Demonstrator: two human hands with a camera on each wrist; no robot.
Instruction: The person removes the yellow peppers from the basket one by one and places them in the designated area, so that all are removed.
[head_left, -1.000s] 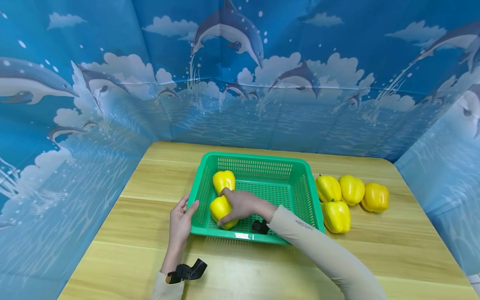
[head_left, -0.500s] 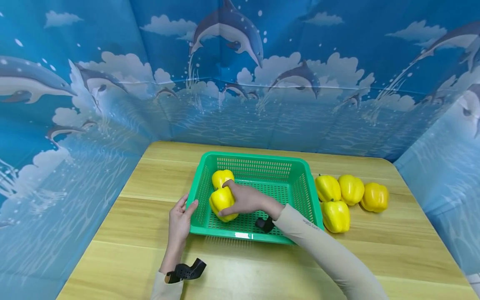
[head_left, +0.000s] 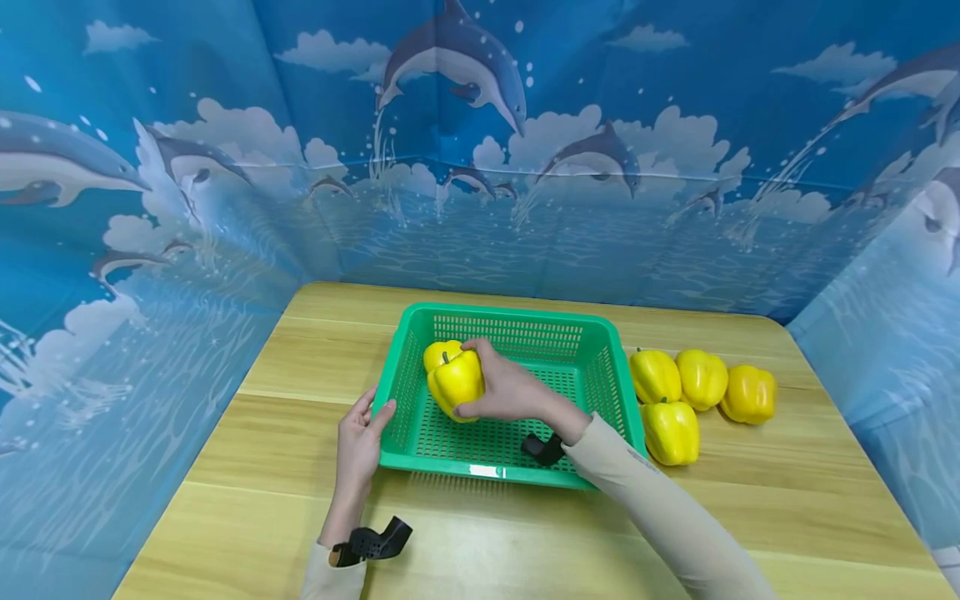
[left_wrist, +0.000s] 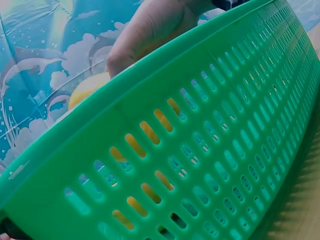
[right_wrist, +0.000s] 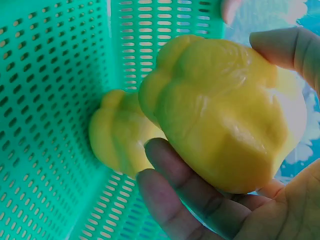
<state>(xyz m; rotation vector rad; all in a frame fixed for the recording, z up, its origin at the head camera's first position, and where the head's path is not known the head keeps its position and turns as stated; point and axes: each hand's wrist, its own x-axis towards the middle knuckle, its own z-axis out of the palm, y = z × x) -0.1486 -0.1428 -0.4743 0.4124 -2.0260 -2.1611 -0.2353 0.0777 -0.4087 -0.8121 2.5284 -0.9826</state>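
Observation:
My right hand [head_left: 510,387] grips a yellow bell pepper [head_left: 456,383] by its side, its green stem turned up in the head view. In the right wrist view that held bell pepper [right_wrist: 225,115] is up off the mesh floor, between thumb and curled fingers. Behind it, a second yellow bell pepper [right_wrist: 122,132] lies in the corner of the green plastic basket [head_left: 517,312]. From the head view only the top of that one shows. At the basket's left side my left hand [head_left: 362,442] holds the rim, thumb over the edge and fingers outside.
Several more yellow bell peppers [head_left: 702,380] lie on the wooden table [head_left: 262,467] just right of the basket. A curtain [head_left: 480,225] printed with dolphins hangs behind the table and along both sides. A black wrist camera [head_left: 375,540] is strapped to the left wrist.
My right hand has lifted the nearer bell pepper and carried it back and slightly right, over the other one in the basket. The left hand has stayed on the rim.

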